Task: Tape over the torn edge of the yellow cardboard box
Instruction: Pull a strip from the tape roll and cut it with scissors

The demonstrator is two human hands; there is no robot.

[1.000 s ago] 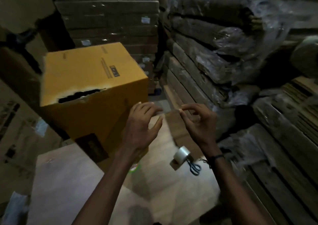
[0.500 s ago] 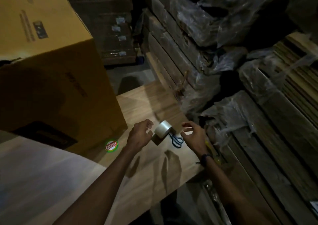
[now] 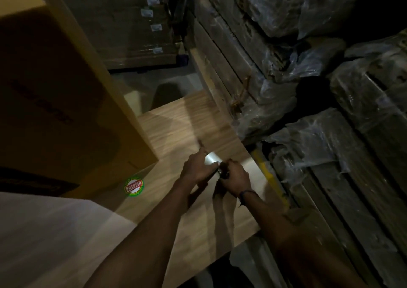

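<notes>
Head view, dim light, looking down over two bare forearms that reach forward across a pale wooden table [image 3: 66,243]. Nearest the wearer, both hands meet at the table's right side over one roll of pale tape [image 3: 211,159]. The left hand [image 3: 195,169] is curled around the roll's left side, index finger pointing away. The right hand [image 3: 234,177], with a dark band at the wrist, is closed at the roll's near right edge; whether it pinches the tape end or some dark object there cannot be told.

One yellow cardboard box [image 3: 61,103] stands on the table to the left of the hands and farther away, close to the left hand and rising out of frame. Its torn edge is not in view, likely higher up, so the tape must probably travel up and leftward.

One round green and red sticker [image 3: 134,187] lies on the table between the box and the left forearm. Beyond, to the right, stacks of plastic-wrapped flat bundles [image 3: 286,67] rise; labelled wrapped cartons [image 3: 136,30] sit farthest back.
</notes>
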